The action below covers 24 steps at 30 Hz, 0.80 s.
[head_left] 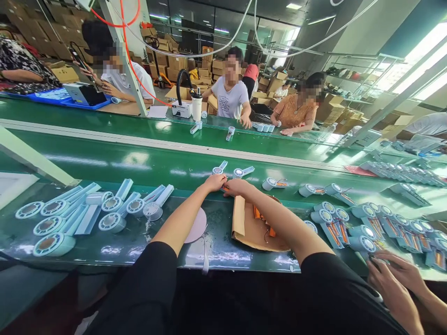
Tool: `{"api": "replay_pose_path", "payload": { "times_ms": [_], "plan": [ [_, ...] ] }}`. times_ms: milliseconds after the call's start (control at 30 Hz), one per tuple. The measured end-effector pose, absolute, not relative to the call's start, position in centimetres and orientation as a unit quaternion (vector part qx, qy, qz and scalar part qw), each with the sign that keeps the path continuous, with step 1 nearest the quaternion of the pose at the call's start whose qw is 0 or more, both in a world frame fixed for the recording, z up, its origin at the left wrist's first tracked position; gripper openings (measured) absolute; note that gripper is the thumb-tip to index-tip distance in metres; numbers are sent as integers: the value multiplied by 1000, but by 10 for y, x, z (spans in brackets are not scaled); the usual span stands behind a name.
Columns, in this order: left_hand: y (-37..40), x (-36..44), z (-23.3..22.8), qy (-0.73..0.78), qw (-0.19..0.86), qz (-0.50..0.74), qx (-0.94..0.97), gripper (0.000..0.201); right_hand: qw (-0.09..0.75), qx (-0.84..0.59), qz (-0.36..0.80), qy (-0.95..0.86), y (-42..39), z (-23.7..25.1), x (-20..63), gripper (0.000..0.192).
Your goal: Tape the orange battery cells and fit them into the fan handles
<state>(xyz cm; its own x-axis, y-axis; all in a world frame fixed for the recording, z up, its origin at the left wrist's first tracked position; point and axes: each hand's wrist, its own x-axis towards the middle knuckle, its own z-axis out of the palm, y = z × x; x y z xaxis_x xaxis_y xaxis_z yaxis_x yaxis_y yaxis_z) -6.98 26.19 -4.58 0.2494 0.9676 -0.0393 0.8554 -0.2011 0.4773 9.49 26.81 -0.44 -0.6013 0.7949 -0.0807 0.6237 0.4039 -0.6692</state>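
Head view, and I've got both arms stretched forward over the green table (pixel 115 163). My left hand (pixel 215 181) and right hand (pixel 235 187) meet at its far edge, fingers curled together around something small with a sliver of orange showing between them. I can't tell from here exactly what's pinched or how firmly. Just beyond the knuckles lie two small handheld fans (pixel 219 168), heads round, handles pointing away. Under my right forearm sits a brown cardboard sheet (pixel 251 228) with orange wires (pixel 260 215) on it.

My read: these fans are light, hard plastic, a bit slick, so take them by the handle, not the grille; the thin wires look fragile.

Right of the grip, another person's hands (pixel 394 279) work a crowded batch of fan bodies (pixel 363 228).
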Motion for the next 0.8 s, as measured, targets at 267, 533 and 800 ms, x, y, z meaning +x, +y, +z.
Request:
{"api": "replay_pose_path", "payload": {
  "times_ms": [267, 533, 800],
  "plan": [
    [219, -64, -12, 613, 135, 191, 755, 39, 301, -422, 375, -768, 265, 33, 118, 14],
    [11, -157, -57, 580, 72, 94, 806, 67, 329, -461, 388, -728, 152, 26, 235, 24],
    [-7, -114, -21, 524, -70, 184, 829, 21, 311, -438, 537, -650, 51, 1, 198, 51]
  ]
}}
